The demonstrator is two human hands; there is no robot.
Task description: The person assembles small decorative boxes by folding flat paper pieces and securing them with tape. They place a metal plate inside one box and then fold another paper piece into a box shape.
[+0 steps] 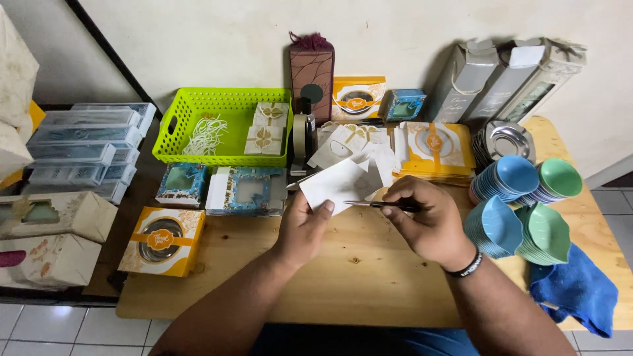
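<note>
Pinching the white card point(337, 184) in your left hand point(304, 227), keep it taut while your right hand's point(428, 221) fingers grip the thin blade point(372, 204).

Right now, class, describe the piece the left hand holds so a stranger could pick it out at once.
Start at the wooden table, below the lime green basket. At its middle, the left hand pinches a white card, while the right hand holds a thin dark tool against it. Unlike the printed orange and blue boxes around it, it is plain, flat and lifted off the table.
</note>
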